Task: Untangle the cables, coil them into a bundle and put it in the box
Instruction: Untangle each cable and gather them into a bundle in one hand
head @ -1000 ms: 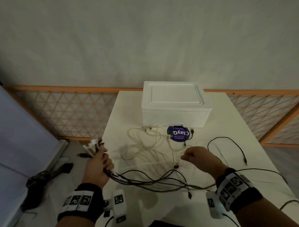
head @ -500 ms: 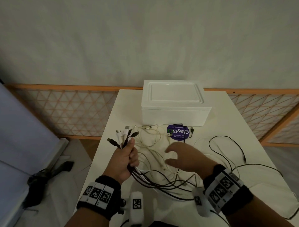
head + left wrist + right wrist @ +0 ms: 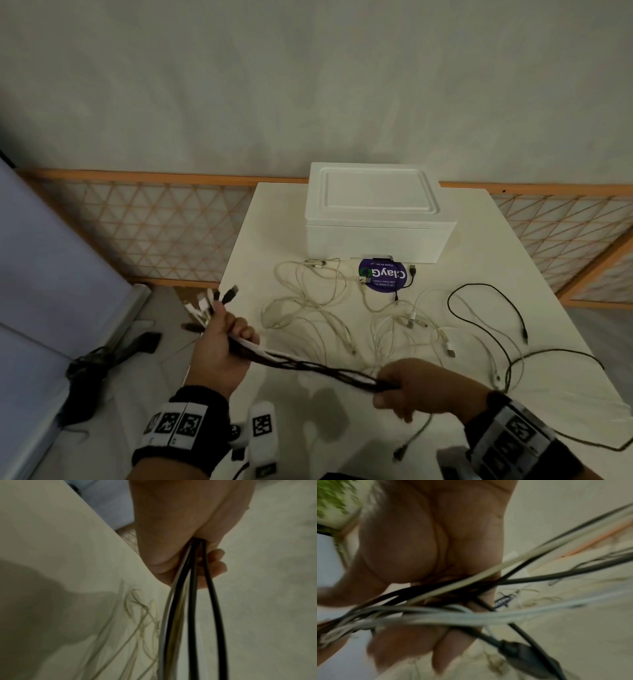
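A plain pale wall (image 3: 308,75) fills the upper half of the head view, dimly and evenly lit. Along its base runs a low wooden lattice railing (image 3: 144,226) with orange-brown framing, from 9 o'clock across to 3 o'clock. The cream counter (image 3: 534,281) stands against it at centre. At 8 o'clock lies a bluish-white panel (image 3: 44,274), with dark objects (image 3: 102,359) on the pale floor (image 3: 113,428) beside it.

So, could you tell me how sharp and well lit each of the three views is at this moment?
Head view: dim but fairly sharp, the box and loose cables clear, the hands' soft shadows on the table. Left wrist view: dim, the left hand and the bundle readable, the table's cables soft. Right wrist view: heavy motion blur smears the right hand and bundle.
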{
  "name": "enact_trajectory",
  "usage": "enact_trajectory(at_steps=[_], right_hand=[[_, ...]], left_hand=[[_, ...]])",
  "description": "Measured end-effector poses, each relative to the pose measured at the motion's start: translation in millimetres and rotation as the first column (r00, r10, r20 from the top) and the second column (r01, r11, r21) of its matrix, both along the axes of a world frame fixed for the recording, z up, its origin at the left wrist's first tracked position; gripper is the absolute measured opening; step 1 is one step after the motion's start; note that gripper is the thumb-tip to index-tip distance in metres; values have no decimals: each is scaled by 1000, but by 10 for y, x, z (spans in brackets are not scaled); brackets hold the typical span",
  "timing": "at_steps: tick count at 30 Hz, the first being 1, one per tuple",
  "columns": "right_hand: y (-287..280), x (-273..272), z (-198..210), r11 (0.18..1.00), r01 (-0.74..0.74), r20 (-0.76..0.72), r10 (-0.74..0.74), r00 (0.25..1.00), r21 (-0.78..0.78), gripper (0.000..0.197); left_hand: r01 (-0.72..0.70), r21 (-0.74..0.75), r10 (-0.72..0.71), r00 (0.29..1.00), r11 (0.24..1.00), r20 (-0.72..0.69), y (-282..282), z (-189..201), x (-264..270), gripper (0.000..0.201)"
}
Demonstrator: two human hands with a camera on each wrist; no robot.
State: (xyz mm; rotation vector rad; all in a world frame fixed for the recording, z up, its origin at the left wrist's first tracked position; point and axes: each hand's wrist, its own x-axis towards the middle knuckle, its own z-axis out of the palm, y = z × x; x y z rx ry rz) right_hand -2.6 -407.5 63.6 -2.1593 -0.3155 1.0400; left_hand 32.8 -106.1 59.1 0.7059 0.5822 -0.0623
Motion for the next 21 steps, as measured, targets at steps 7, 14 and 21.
enact_trajectory(at_steps=[7, 14, 21], right_hand=[[-161, -35, -558, 877, 269, 246, -180, 952, -397, 34], [18, 127, -589, 864, 209, 414, 0, 910, -459, 27], [343, 428, 446, 958, 157, 680, 49, 731, -239, 12]], left_hand=[[125, -11, -125, 982, 992, -139, -142, -255, -173, 45], [332, 184, -324, 943, 925, -70, -233, -151, -69, 40], [435, 362, -504, 855, 824, 120, -610, 164, 73, 23]])
